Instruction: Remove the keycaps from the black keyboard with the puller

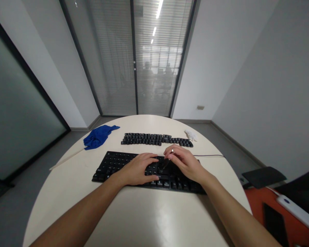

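A black keyboard (113, 163) lies across the round table, with many keycaps off and bare sockets showing. My left hand (140, 168) rests on its middle, thumb and fingers spread apart, steadying nothing separate. Over the keyboard's right half, my right hand (184, 161) has its thumb and fingers pinched together, a ring on one finger. A thin dark piece (166, 164) points down from that pinch to the keys; its kind is too small and dark to tell. Beyond the keyboard, loose black keycaps (142, 139) stand lined up in rows.
At the left is a blue cloth (99, 136) on a pale stick (67, 159). A crumpled white tissue (191, 135) lies at the back right. The keyboard cable (209, 155) runs to the table's right edge. An orange chair (257, 202) holds a phone (275, 223) and a white power strip (297, 210).
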Action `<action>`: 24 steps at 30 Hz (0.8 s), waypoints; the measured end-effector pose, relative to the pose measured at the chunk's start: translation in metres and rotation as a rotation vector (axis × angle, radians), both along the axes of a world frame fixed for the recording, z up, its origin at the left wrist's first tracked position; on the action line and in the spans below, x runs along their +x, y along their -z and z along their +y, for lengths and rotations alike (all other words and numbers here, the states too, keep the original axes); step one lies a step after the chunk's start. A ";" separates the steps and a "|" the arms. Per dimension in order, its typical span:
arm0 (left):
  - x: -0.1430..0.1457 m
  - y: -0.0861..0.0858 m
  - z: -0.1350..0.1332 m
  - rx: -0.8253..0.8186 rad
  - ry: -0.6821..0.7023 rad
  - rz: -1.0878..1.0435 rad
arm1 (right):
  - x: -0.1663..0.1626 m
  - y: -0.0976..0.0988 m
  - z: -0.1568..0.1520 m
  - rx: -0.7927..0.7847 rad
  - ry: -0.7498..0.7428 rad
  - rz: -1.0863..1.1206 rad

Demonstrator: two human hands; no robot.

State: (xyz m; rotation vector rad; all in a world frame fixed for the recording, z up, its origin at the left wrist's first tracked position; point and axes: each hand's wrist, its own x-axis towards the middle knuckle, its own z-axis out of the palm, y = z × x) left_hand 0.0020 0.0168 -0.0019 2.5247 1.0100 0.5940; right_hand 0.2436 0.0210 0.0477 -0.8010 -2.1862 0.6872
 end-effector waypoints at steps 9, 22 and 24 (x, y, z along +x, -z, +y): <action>0.000 -0.001 0.000 0.002 0.030 -0.028 | -0.014 0.002 -0.009 0.028 0.014 -0.070; 0.003 -0.004 0.000 0.000 0.040 -0.070 | -0.019 0.007 -0.010 0.047 0.027 -0.130; 0.004 -0.005 -0.001 -0.008 0.039 -0.085 | -0.021 0.007 -0.011 0.042 0.030 -0.131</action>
